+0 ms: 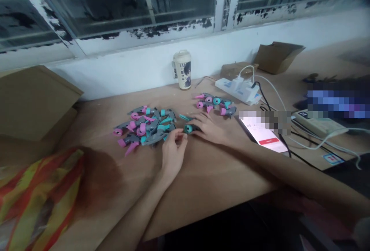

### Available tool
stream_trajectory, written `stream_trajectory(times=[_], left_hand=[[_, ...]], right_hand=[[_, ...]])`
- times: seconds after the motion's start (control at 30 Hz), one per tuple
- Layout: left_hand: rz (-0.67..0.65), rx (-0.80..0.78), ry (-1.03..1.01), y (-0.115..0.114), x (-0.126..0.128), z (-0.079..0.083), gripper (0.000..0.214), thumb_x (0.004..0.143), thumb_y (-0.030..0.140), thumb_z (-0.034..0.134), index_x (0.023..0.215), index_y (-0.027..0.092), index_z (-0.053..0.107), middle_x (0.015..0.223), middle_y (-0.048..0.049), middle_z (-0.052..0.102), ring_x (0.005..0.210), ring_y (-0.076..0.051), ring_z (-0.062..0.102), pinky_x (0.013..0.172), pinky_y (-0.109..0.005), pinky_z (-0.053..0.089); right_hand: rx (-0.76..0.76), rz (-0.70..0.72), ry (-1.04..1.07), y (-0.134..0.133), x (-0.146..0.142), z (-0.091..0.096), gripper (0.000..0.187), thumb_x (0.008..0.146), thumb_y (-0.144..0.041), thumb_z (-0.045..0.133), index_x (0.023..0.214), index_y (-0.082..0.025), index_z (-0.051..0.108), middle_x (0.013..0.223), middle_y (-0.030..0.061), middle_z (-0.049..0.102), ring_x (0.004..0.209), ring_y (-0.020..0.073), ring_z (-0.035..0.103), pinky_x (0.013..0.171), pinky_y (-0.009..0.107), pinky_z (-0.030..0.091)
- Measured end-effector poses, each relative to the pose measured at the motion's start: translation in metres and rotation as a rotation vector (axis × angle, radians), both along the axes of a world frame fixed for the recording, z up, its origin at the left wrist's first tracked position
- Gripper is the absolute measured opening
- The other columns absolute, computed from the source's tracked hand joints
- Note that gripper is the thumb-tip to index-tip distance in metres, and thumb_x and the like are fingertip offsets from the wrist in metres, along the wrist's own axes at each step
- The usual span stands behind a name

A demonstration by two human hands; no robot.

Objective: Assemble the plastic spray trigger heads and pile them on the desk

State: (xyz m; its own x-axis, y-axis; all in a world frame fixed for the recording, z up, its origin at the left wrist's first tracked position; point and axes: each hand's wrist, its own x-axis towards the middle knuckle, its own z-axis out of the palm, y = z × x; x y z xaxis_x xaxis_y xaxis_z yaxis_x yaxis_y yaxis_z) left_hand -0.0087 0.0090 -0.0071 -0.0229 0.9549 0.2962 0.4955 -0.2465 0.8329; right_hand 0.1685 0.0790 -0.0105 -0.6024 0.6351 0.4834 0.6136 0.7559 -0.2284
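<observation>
Over a grey-and-teal trigger spray head [188, 129] near the middle of the table, my right hand [206, 126] is closed, its fingers wrapped on the grey body. The round teal collar faces left, toward my left hand [175, 149]. My left thumb and forefinger are pinched together right beside that collar; whether they grip anything is too small to make out. Left of my hands lies a pile of trigger spray heads [141, 129], grey with pink or teal collars and triggers. A smaller group of spray heads [209, 100] lies beyond my right hand.
A patterned cup [184, 70] stands by the wall. To the right are a white power strip [235, 89] with cables and a lit phone [263, 133]. Cardboard boxes stand at the left [34, 104] and back right [277, 56]. A red-and-yellow striped bag [43, 193] fills the near left.
</observation>
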Motion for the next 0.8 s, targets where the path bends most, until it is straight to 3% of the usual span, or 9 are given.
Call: stream_trajectory(times=[0.1, 0.23, 0.47, 0.6, 0.8], left_hand=[[-0.024, 0.0, -0.074, 0.002, -0.002, 0.004, 0.03, 0.084, 0.033, 0.053, 0.11, 0.019, 0.057, 0.107, -0.0078, 0.063, 0.097, -0.021, 0.062, 0.071, -0.031, 0.056], [-0.16, -0.097, -0.16, 0.002, -0.001, 0.008, 0.032, 0.083, 0.035, 0.053, 0.11, 0.019, 0.06, 0.11, -0.0077, 0.063, 0.097, -0.021, 0.063, 0.07, -0.032, 0.057], [-0.246, -0.197, -0.154, 0.007, 0.001, 0.007, 0.025, 0.071, 0.024, 0.065, 0.096, 0.017, 0.064, 0.099, -0.0065, 0.067, 0.092, -0.02, 0.063, 0.085, -0.036, 0.05], [-0.293, -0.288, -0.184, 0.008, 0.0, 0.013, 0.028, 0.068, 0.024, 0.068, 0.094, 0.017, 0.063, 0.093, -0.0051, 0.068, 0.09, -0.019, 0.063, 0.086, -0.037, 0.048], [-0.345, -0.298, -0.174, 0.004, 0.003, 0.018, 0.025, 0.068, 0.023, 0.067, 0.091, 0.017, 0.062, 0.093, -0.0048, 0.067, 0.09, -0.019, 0.063, 0.085, -0.036, 0.047]], right_hand=[[-0.093, 0.033, 0.194, -0.029, 0.007, -0.005, 0.03, 0.087, -0.032, 0.052, 0.114, -0.018, 0.054, 0.128, 0.0121, 0.051, 0.121, 0.0213, 0.047, 0.101, 0.042, 0.039], [-0.153, 0.061, 0.304, -0.047, 0.007, -0.007, 0.03, 0.082, -0.029, 0.059, 0.111, -0.021, 0.054, 0.127, 0.0102, 0.051, 0.12, 0.0205, 0.048, 0.101, 0.041, 0.04], [-0.178, 0.09, 0.337, -0.046, 0.006, -0.012, 0.031, 0.078, -0.029, 0.063, 0.108, -0.023, 0.057, 0.127, 0.0087, 0.051, 0.119, 0.0216, 0.05, 0.1, 0.043, 0.042], [-0.134, 0.132, 0.337, -0.044, 0.011, -0.013, 0.031, 0.079, -0.035, 0.064, 0.108, -0.023, 0.06, 0.126, 0.0089, 0.053, 0.119, 0.0208, 0.05, 0.1, 0.041, 0.043], [-0.1, 0.175, 0.381, -0.048, 0.012, -0.008, 0.025, 0.077, -0.034, 0.067, 0.098, -0.022, 0.065, 0.115, 0.0078, 0.058, 0.109, 0.0197, 0.054, 0.094, 0.038, 0.045]])
